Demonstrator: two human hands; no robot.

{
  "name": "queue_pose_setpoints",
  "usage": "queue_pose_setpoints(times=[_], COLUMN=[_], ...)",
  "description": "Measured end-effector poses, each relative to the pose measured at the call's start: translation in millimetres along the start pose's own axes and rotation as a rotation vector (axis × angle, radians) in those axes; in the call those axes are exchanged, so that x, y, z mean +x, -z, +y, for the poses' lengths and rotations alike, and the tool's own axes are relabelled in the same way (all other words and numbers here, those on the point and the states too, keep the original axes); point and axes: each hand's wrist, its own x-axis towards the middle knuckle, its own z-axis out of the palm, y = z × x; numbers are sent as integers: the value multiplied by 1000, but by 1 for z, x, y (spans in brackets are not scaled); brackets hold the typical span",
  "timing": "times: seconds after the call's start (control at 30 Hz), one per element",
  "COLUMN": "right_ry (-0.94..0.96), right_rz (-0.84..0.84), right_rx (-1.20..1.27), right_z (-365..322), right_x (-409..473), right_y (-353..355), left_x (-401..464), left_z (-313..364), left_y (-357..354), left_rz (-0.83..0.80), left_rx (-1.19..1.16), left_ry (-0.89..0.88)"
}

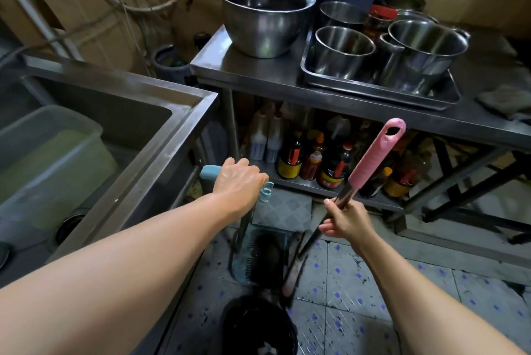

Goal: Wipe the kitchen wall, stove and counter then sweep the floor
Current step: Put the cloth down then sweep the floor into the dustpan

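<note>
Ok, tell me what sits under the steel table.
Under the steel table, a lower shelf holds sauce bottles and two white bottles. Its right part is dark and blurred.

Dim light is reaching me from above, glinting on the steel bowl. Edges are bending, and my forearms are blurring.

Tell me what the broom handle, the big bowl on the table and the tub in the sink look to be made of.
Broom handle: dark shiny shaft, probably metal, with a matte pink grip, likely plastic, with a hang hole at the end. Big bowl: polished steel by its mirror-like reflections. Tub: translucent, cloudy plastic; a greenish content shows through its wall.
</note>
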Motion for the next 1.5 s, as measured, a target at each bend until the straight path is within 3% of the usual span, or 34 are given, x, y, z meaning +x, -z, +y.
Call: queue_pose_setpoints(times=[0.3,0.63,0.93,1.3,1.5], right_ry=[-21,175,221,372,506], right_rz=[-19,82,73,46,123], right_rx=[-73,-403,-483,-524,-508], right_z=[-2,-10,-30,-72,-93], right_x=[8,22,18,-20,-42], right_y=[-10,-18,-29,-45,-58], left_x=[7,17,4,-49,-67], left_z=[-23,-47,-55,-49,-49], left_y=[-17,-40,-40,-13,-14], left_rz=[38,12,47,78,56], left_rx=[-58,-34,-60,-310,-515], left_ry=[16,126,150,276,393])
